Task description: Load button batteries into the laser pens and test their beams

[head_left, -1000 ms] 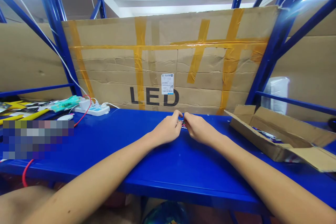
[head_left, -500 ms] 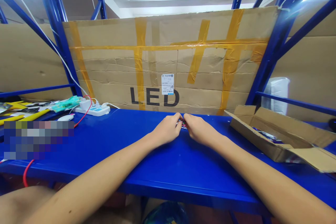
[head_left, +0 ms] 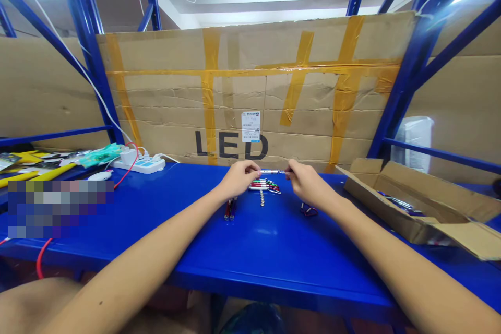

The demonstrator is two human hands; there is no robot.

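My left hand [head_left: 239,180] pinches one end of a slim silver pen-shaped tube [head_left: 270,171], held level just above the table. At the tube's thinner right end, the fingers of my right hand [head_left: 302,180] are closed. Just below lies a bundle of similar red, silver and green tubes with metal clips [head_left: 263,186]. A short row of small round silver pieces [head_left: 262,199] sits in front of them. Dark red tubes [head_left: 230,210] lie beneath my left wrist. Under my right wrist are dark purple carabiner clips [head_left: 309,211].
An open cardboard box [head_left: 391,214] with metal pieces inside stands at the right. A white power strip [head_left: 145,165], cables and a pile of yellow and black packets [head_left: 47,167] occupy the left. A large taped cardboard panel [head_left: 172,109] closes off the back of the blue table [head_left: 274,255].
My hands have moved apart from being close together. The silver tube now shows between them, and the bundle, round pieces and clips on the table have come into sight.
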